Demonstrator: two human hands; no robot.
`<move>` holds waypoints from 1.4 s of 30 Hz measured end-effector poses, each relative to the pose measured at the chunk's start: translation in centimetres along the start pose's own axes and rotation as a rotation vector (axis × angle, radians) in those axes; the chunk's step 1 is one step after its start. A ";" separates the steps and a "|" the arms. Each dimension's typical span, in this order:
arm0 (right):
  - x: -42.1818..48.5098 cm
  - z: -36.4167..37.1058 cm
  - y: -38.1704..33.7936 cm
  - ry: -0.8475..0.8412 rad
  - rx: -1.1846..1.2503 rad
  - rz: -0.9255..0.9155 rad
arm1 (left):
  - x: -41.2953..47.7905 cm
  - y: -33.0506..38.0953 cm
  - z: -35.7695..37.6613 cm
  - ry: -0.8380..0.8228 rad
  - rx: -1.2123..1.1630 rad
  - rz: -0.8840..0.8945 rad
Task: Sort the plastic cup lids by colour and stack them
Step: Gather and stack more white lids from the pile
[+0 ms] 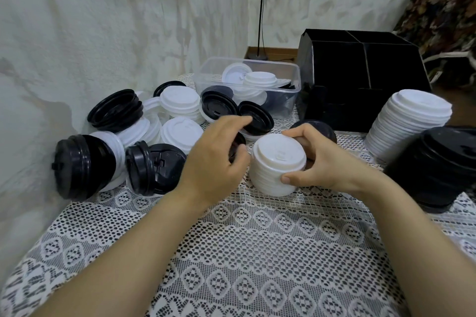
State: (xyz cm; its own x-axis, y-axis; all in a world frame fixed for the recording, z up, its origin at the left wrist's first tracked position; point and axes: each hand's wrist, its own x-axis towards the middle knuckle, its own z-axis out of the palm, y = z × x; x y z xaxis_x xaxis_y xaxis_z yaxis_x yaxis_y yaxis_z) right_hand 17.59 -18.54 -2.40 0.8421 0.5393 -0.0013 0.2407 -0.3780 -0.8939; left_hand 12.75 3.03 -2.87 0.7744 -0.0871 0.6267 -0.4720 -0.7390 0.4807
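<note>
Two hands, one stack in progress; entries placed outward from the grip.

1. Short white stack (278, 165), standing on the lace tablecloth (257, 252). Our right hand (324, 162) clasps it, thumb on the near side and fingers curled over the far rim. We judge this grip squares the lids and steadies them for the next one.
2. Our left hand (216, 154), just left of the grip, fingers half curled above a black lid (238, 145). Whether it grips that lid we cannot tell.
3. Mixed heap (123, 134) of black and white lids, left of the grip and beyond it, lying against the wall (64, 59). Unsorted, by our reading.
4. Clear tub (296, 77), beyond the grip, more lids inside.
5. Tall white stack (409, 121) and black stack (438, 165), right of the grip and touching each other. We take these for the sorted piles, one per colour.
6. Black divided box (360, 72), beyond the grip and to its right.

Room for moving: open cloth lies on the near side of the grip. The wall hems the heap on the left. The right side is crowded by the two tall stacks, so a sweeping wrist there could topple them.
</note>
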 end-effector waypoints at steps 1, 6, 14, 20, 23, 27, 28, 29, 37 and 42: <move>0.0 0.0 0.2 -0.003 -0.013 -0.008 | 0.2 -0.4 -0.2 0.056 0.095 0.012; -0.3 0.6 -0.6 0.009 0.004 -0.128 | 0.8 -1.3 -1.3 0.143 0.408 -0.071; 0.1 2.3 -1.0 0.067 -0.149 -0.216 | 1.3 -2.9 -3.1 -0.127 0.743 -0.402; 0.1 2.3 -1.1 0.061 -0.146 -0.210 | 1.3 -3.6 -2.6 -0.300 0.933 -0.463; 0.1 2.3 -1.1 0.061 -0.150 -0.212 | 1.3 -3.6 -2.9 -0.227 0.879 -0.454; 0.1 2.3 -1.0 0.060 -0.139 -0.213 | 1.5 -3.3 -3.2 -0.091 0.746 -0.452; 0.1 2.3 -1.0 0.060 -0.141 -0.212 | 1.5 -3.1 -3.2 -0.045 0.708 -0.437; 0.2 2.3 -1.0 0.062 -0.145 -0.213 | 1.6 -3.0 -3.3 -0.001 0.674 -0.410; 0.1 2.2 -1.0 0.062 -0.157 -0.217 | 1.4 -1.3 -2.9 0.152 0.326 -0.224; 0.1 2.1 -1.0 0.080 -0.095 -0.222 | 0.8 0.0 -2.6 0.066 -0.152 -0.155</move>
State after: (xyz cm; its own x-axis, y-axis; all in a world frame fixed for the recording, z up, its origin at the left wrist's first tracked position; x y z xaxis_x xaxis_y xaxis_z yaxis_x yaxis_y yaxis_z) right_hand 16.42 -16.52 -2.48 0.7982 0.5572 0.2289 0.4650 -0.3282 -0.8222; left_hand 12.28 4.66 -0.74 0.8157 0.0678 0.5745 -0.4111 -0.6308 0.6581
